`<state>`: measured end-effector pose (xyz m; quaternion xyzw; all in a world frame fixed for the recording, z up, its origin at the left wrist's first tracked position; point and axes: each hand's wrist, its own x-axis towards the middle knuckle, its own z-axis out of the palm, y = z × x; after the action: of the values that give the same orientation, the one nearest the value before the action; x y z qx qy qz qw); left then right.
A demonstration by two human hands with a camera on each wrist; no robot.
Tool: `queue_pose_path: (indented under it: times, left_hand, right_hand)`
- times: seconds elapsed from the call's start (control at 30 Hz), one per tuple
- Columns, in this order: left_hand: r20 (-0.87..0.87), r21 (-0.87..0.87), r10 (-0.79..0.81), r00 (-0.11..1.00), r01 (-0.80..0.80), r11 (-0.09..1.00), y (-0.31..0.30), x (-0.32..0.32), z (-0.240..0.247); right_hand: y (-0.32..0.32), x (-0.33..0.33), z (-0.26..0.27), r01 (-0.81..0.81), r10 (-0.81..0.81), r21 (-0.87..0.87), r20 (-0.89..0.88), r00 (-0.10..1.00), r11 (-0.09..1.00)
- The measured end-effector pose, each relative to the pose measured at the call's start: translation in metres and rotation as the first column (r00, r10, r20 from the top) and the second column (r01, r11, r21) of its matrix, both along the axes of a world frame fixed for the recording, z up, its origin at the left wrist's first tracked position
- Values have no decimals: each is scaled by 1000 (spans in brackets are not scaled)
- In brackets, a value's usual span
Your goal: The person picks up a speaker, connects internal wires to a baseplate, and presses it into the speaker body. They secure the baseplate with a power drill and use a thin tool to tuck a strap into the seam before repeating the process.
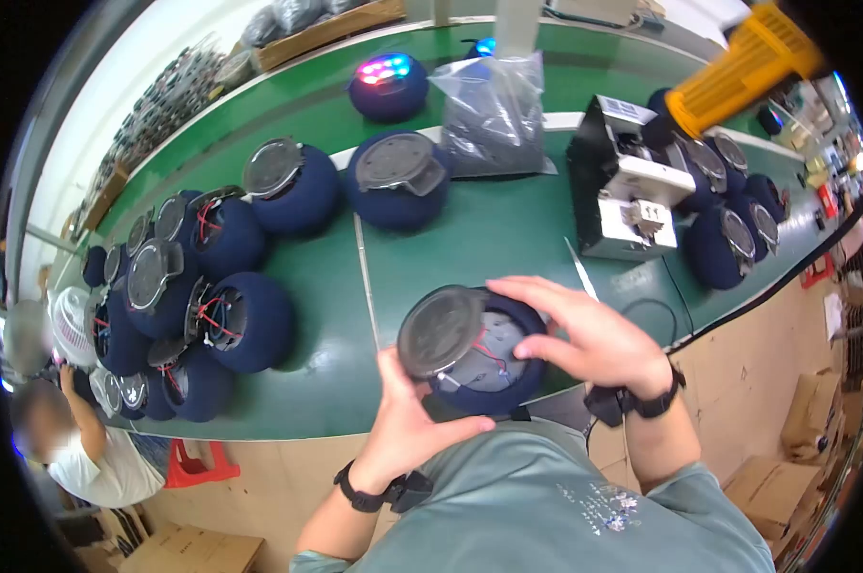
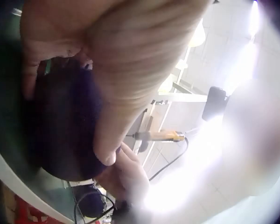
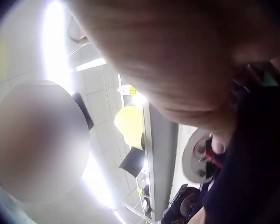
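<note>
A round navy speaker (image 1: 489, 396) is between both hands at the table's near edge, its opening facing up. Its dark clear-edged round cap (image 1: 441, 329) is tipped over to the left side, and red wires (image 1: 494, 358) run inside the opening. The left hand (image 1: 412, 430) grips the left side, thumb along the front; in the left wrist view the dark speaker (image 2: 70, 126) fills the space between thumb and fingers. The right hand (image 1: 594, 329) holds the right rim, fingers behind and thumb over the opening. Most of that grip is hidden in the right wrist view.
Several navy speakers (image 1: 260, 325) with loose caps crowd the left; others (image 1: 718, 248) stand right. A black-and-metal fixture (image 1: 632, 191) is ahead right, under a yellow electric screwdriver (image 1: 737, 76). Behind lie a plastic bag (image 1: 494, 115) and a lit speaker (image 1: 389, 86). A person (image 1: 97, 458) sits left.
</note>
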<state>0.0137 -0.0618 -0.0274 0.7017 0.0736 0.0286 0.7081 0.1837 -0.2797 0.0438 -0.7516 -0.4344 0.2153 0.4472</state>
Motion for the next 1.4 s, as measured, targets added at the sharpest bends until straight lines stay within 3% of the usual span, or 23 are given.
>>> queue_pose_path:
  times: [0.17,0.23,0.27,0.3,0.33,0.37,0.4,0.43,0.47,0.5,0.53,0.67,0.73,0.77,0.83,0.9,0.97,1.07,1.1,1.2,1.3,1.37,1.4]
  left_hand:
    - [-79,16,28,996,-27,1000,5,-23,12]
    - [-121,-129,185,975,-200,971,12,-25,13]
    - [-48,-321,204,978,-208,924,6,-21,22]
    - [-52,-320,209,976,-215,923,2,-15,32]
    - [-32,-247,233,972,-234,940,1,-8,41]
    - [-12,-173,253,967,-251,953,1,-3,44]
    - [26,-189,266,964,-257,948,2,2,44]
    - [21,-189,266,964,-257,948,2,6,46]
    - [49,-129,270,962,-262,956,3,10,49]
    - [77,-69,272,959,-267,961,4,14,51]
    - [110,-6,254,961,-254,967,7,19,52]
    - [162,56,68,985,-78,995,12,41,80]
    - [164,51,-19,986,11,999,19,51,85]
    - [172,44,-108,979,102,994,22,56,86]
    - [176,-46,-51,983,60,997,19,59,85]
    - [61,-236,97,993,-80,968,23,55,85]
    - [4,-216,163,987,-159,964,20,41,81]
    - [-100,-199,-108,989,86,976,11,22,83]
    - [-147,-100,-130,981,116,988,1,22,91]
    - [-65,69,-183,981,188,980,4,30,91]
    - [-34,214,-320,947,320,923,20,54,106]
    - [-122,94,-304,945,316,944,25,66,107]
    - [-162,4,-210,964,214,977,28,69,109]
  right_hand:
    - [-3,10,1,110,-106,55,-66,992,992]
    - [-9,-9,16,372,-360,38,-181,915,927]
    - [-20,-22,22,399,-400,-24,-55,915,917]
    - [-36,-35,29,324,-325,-129,8,946,937]
    - [-50,-49,51,219,-264,-350,-87,960,911]
    - [-67,-53,68,-45,-65,-360,-288,955,932]
    - [-82,-55,76,-304,126,-316,-477,870,899]
    - [-96,-55,73,-305,125,-315,-481,868,899]
    - [-109,-56,71,-266,214,26,-671,710,964]
    - [-114,-61,70,-126,357,344,-777,519,930]
    - [-109,-79,70,232,198,320,-881,430,918]
    - [-19,-49,35,505,-348,271,-465,814,819]
    - [8,-22,31,346,-343,94,-38,938,934]
    - [15,-16,23,339,-337,92,-40,941,936]
    - [27,-8,9,367,-47,375,-643,764,851]
    - [17,-11,30,509,-194,219,-745,638,833]
    - [-7,-15,26,514,-250,38,-842,479,857]
    - [-16,-48,14,519,-231,-54,-931,283,853]
    - [-20,-53,15,516,-235,-60,-931,281,854]
    - [-31,-50,22,222,-192,17,-439,878,975]
    - [-19,-40,43,322,-322,-47,-274,906,946]
    - [-13,-38,38,298,-312,-103,-437,843,949]
    - [-11,-38,35,393,-304,-37,-701,645,919]
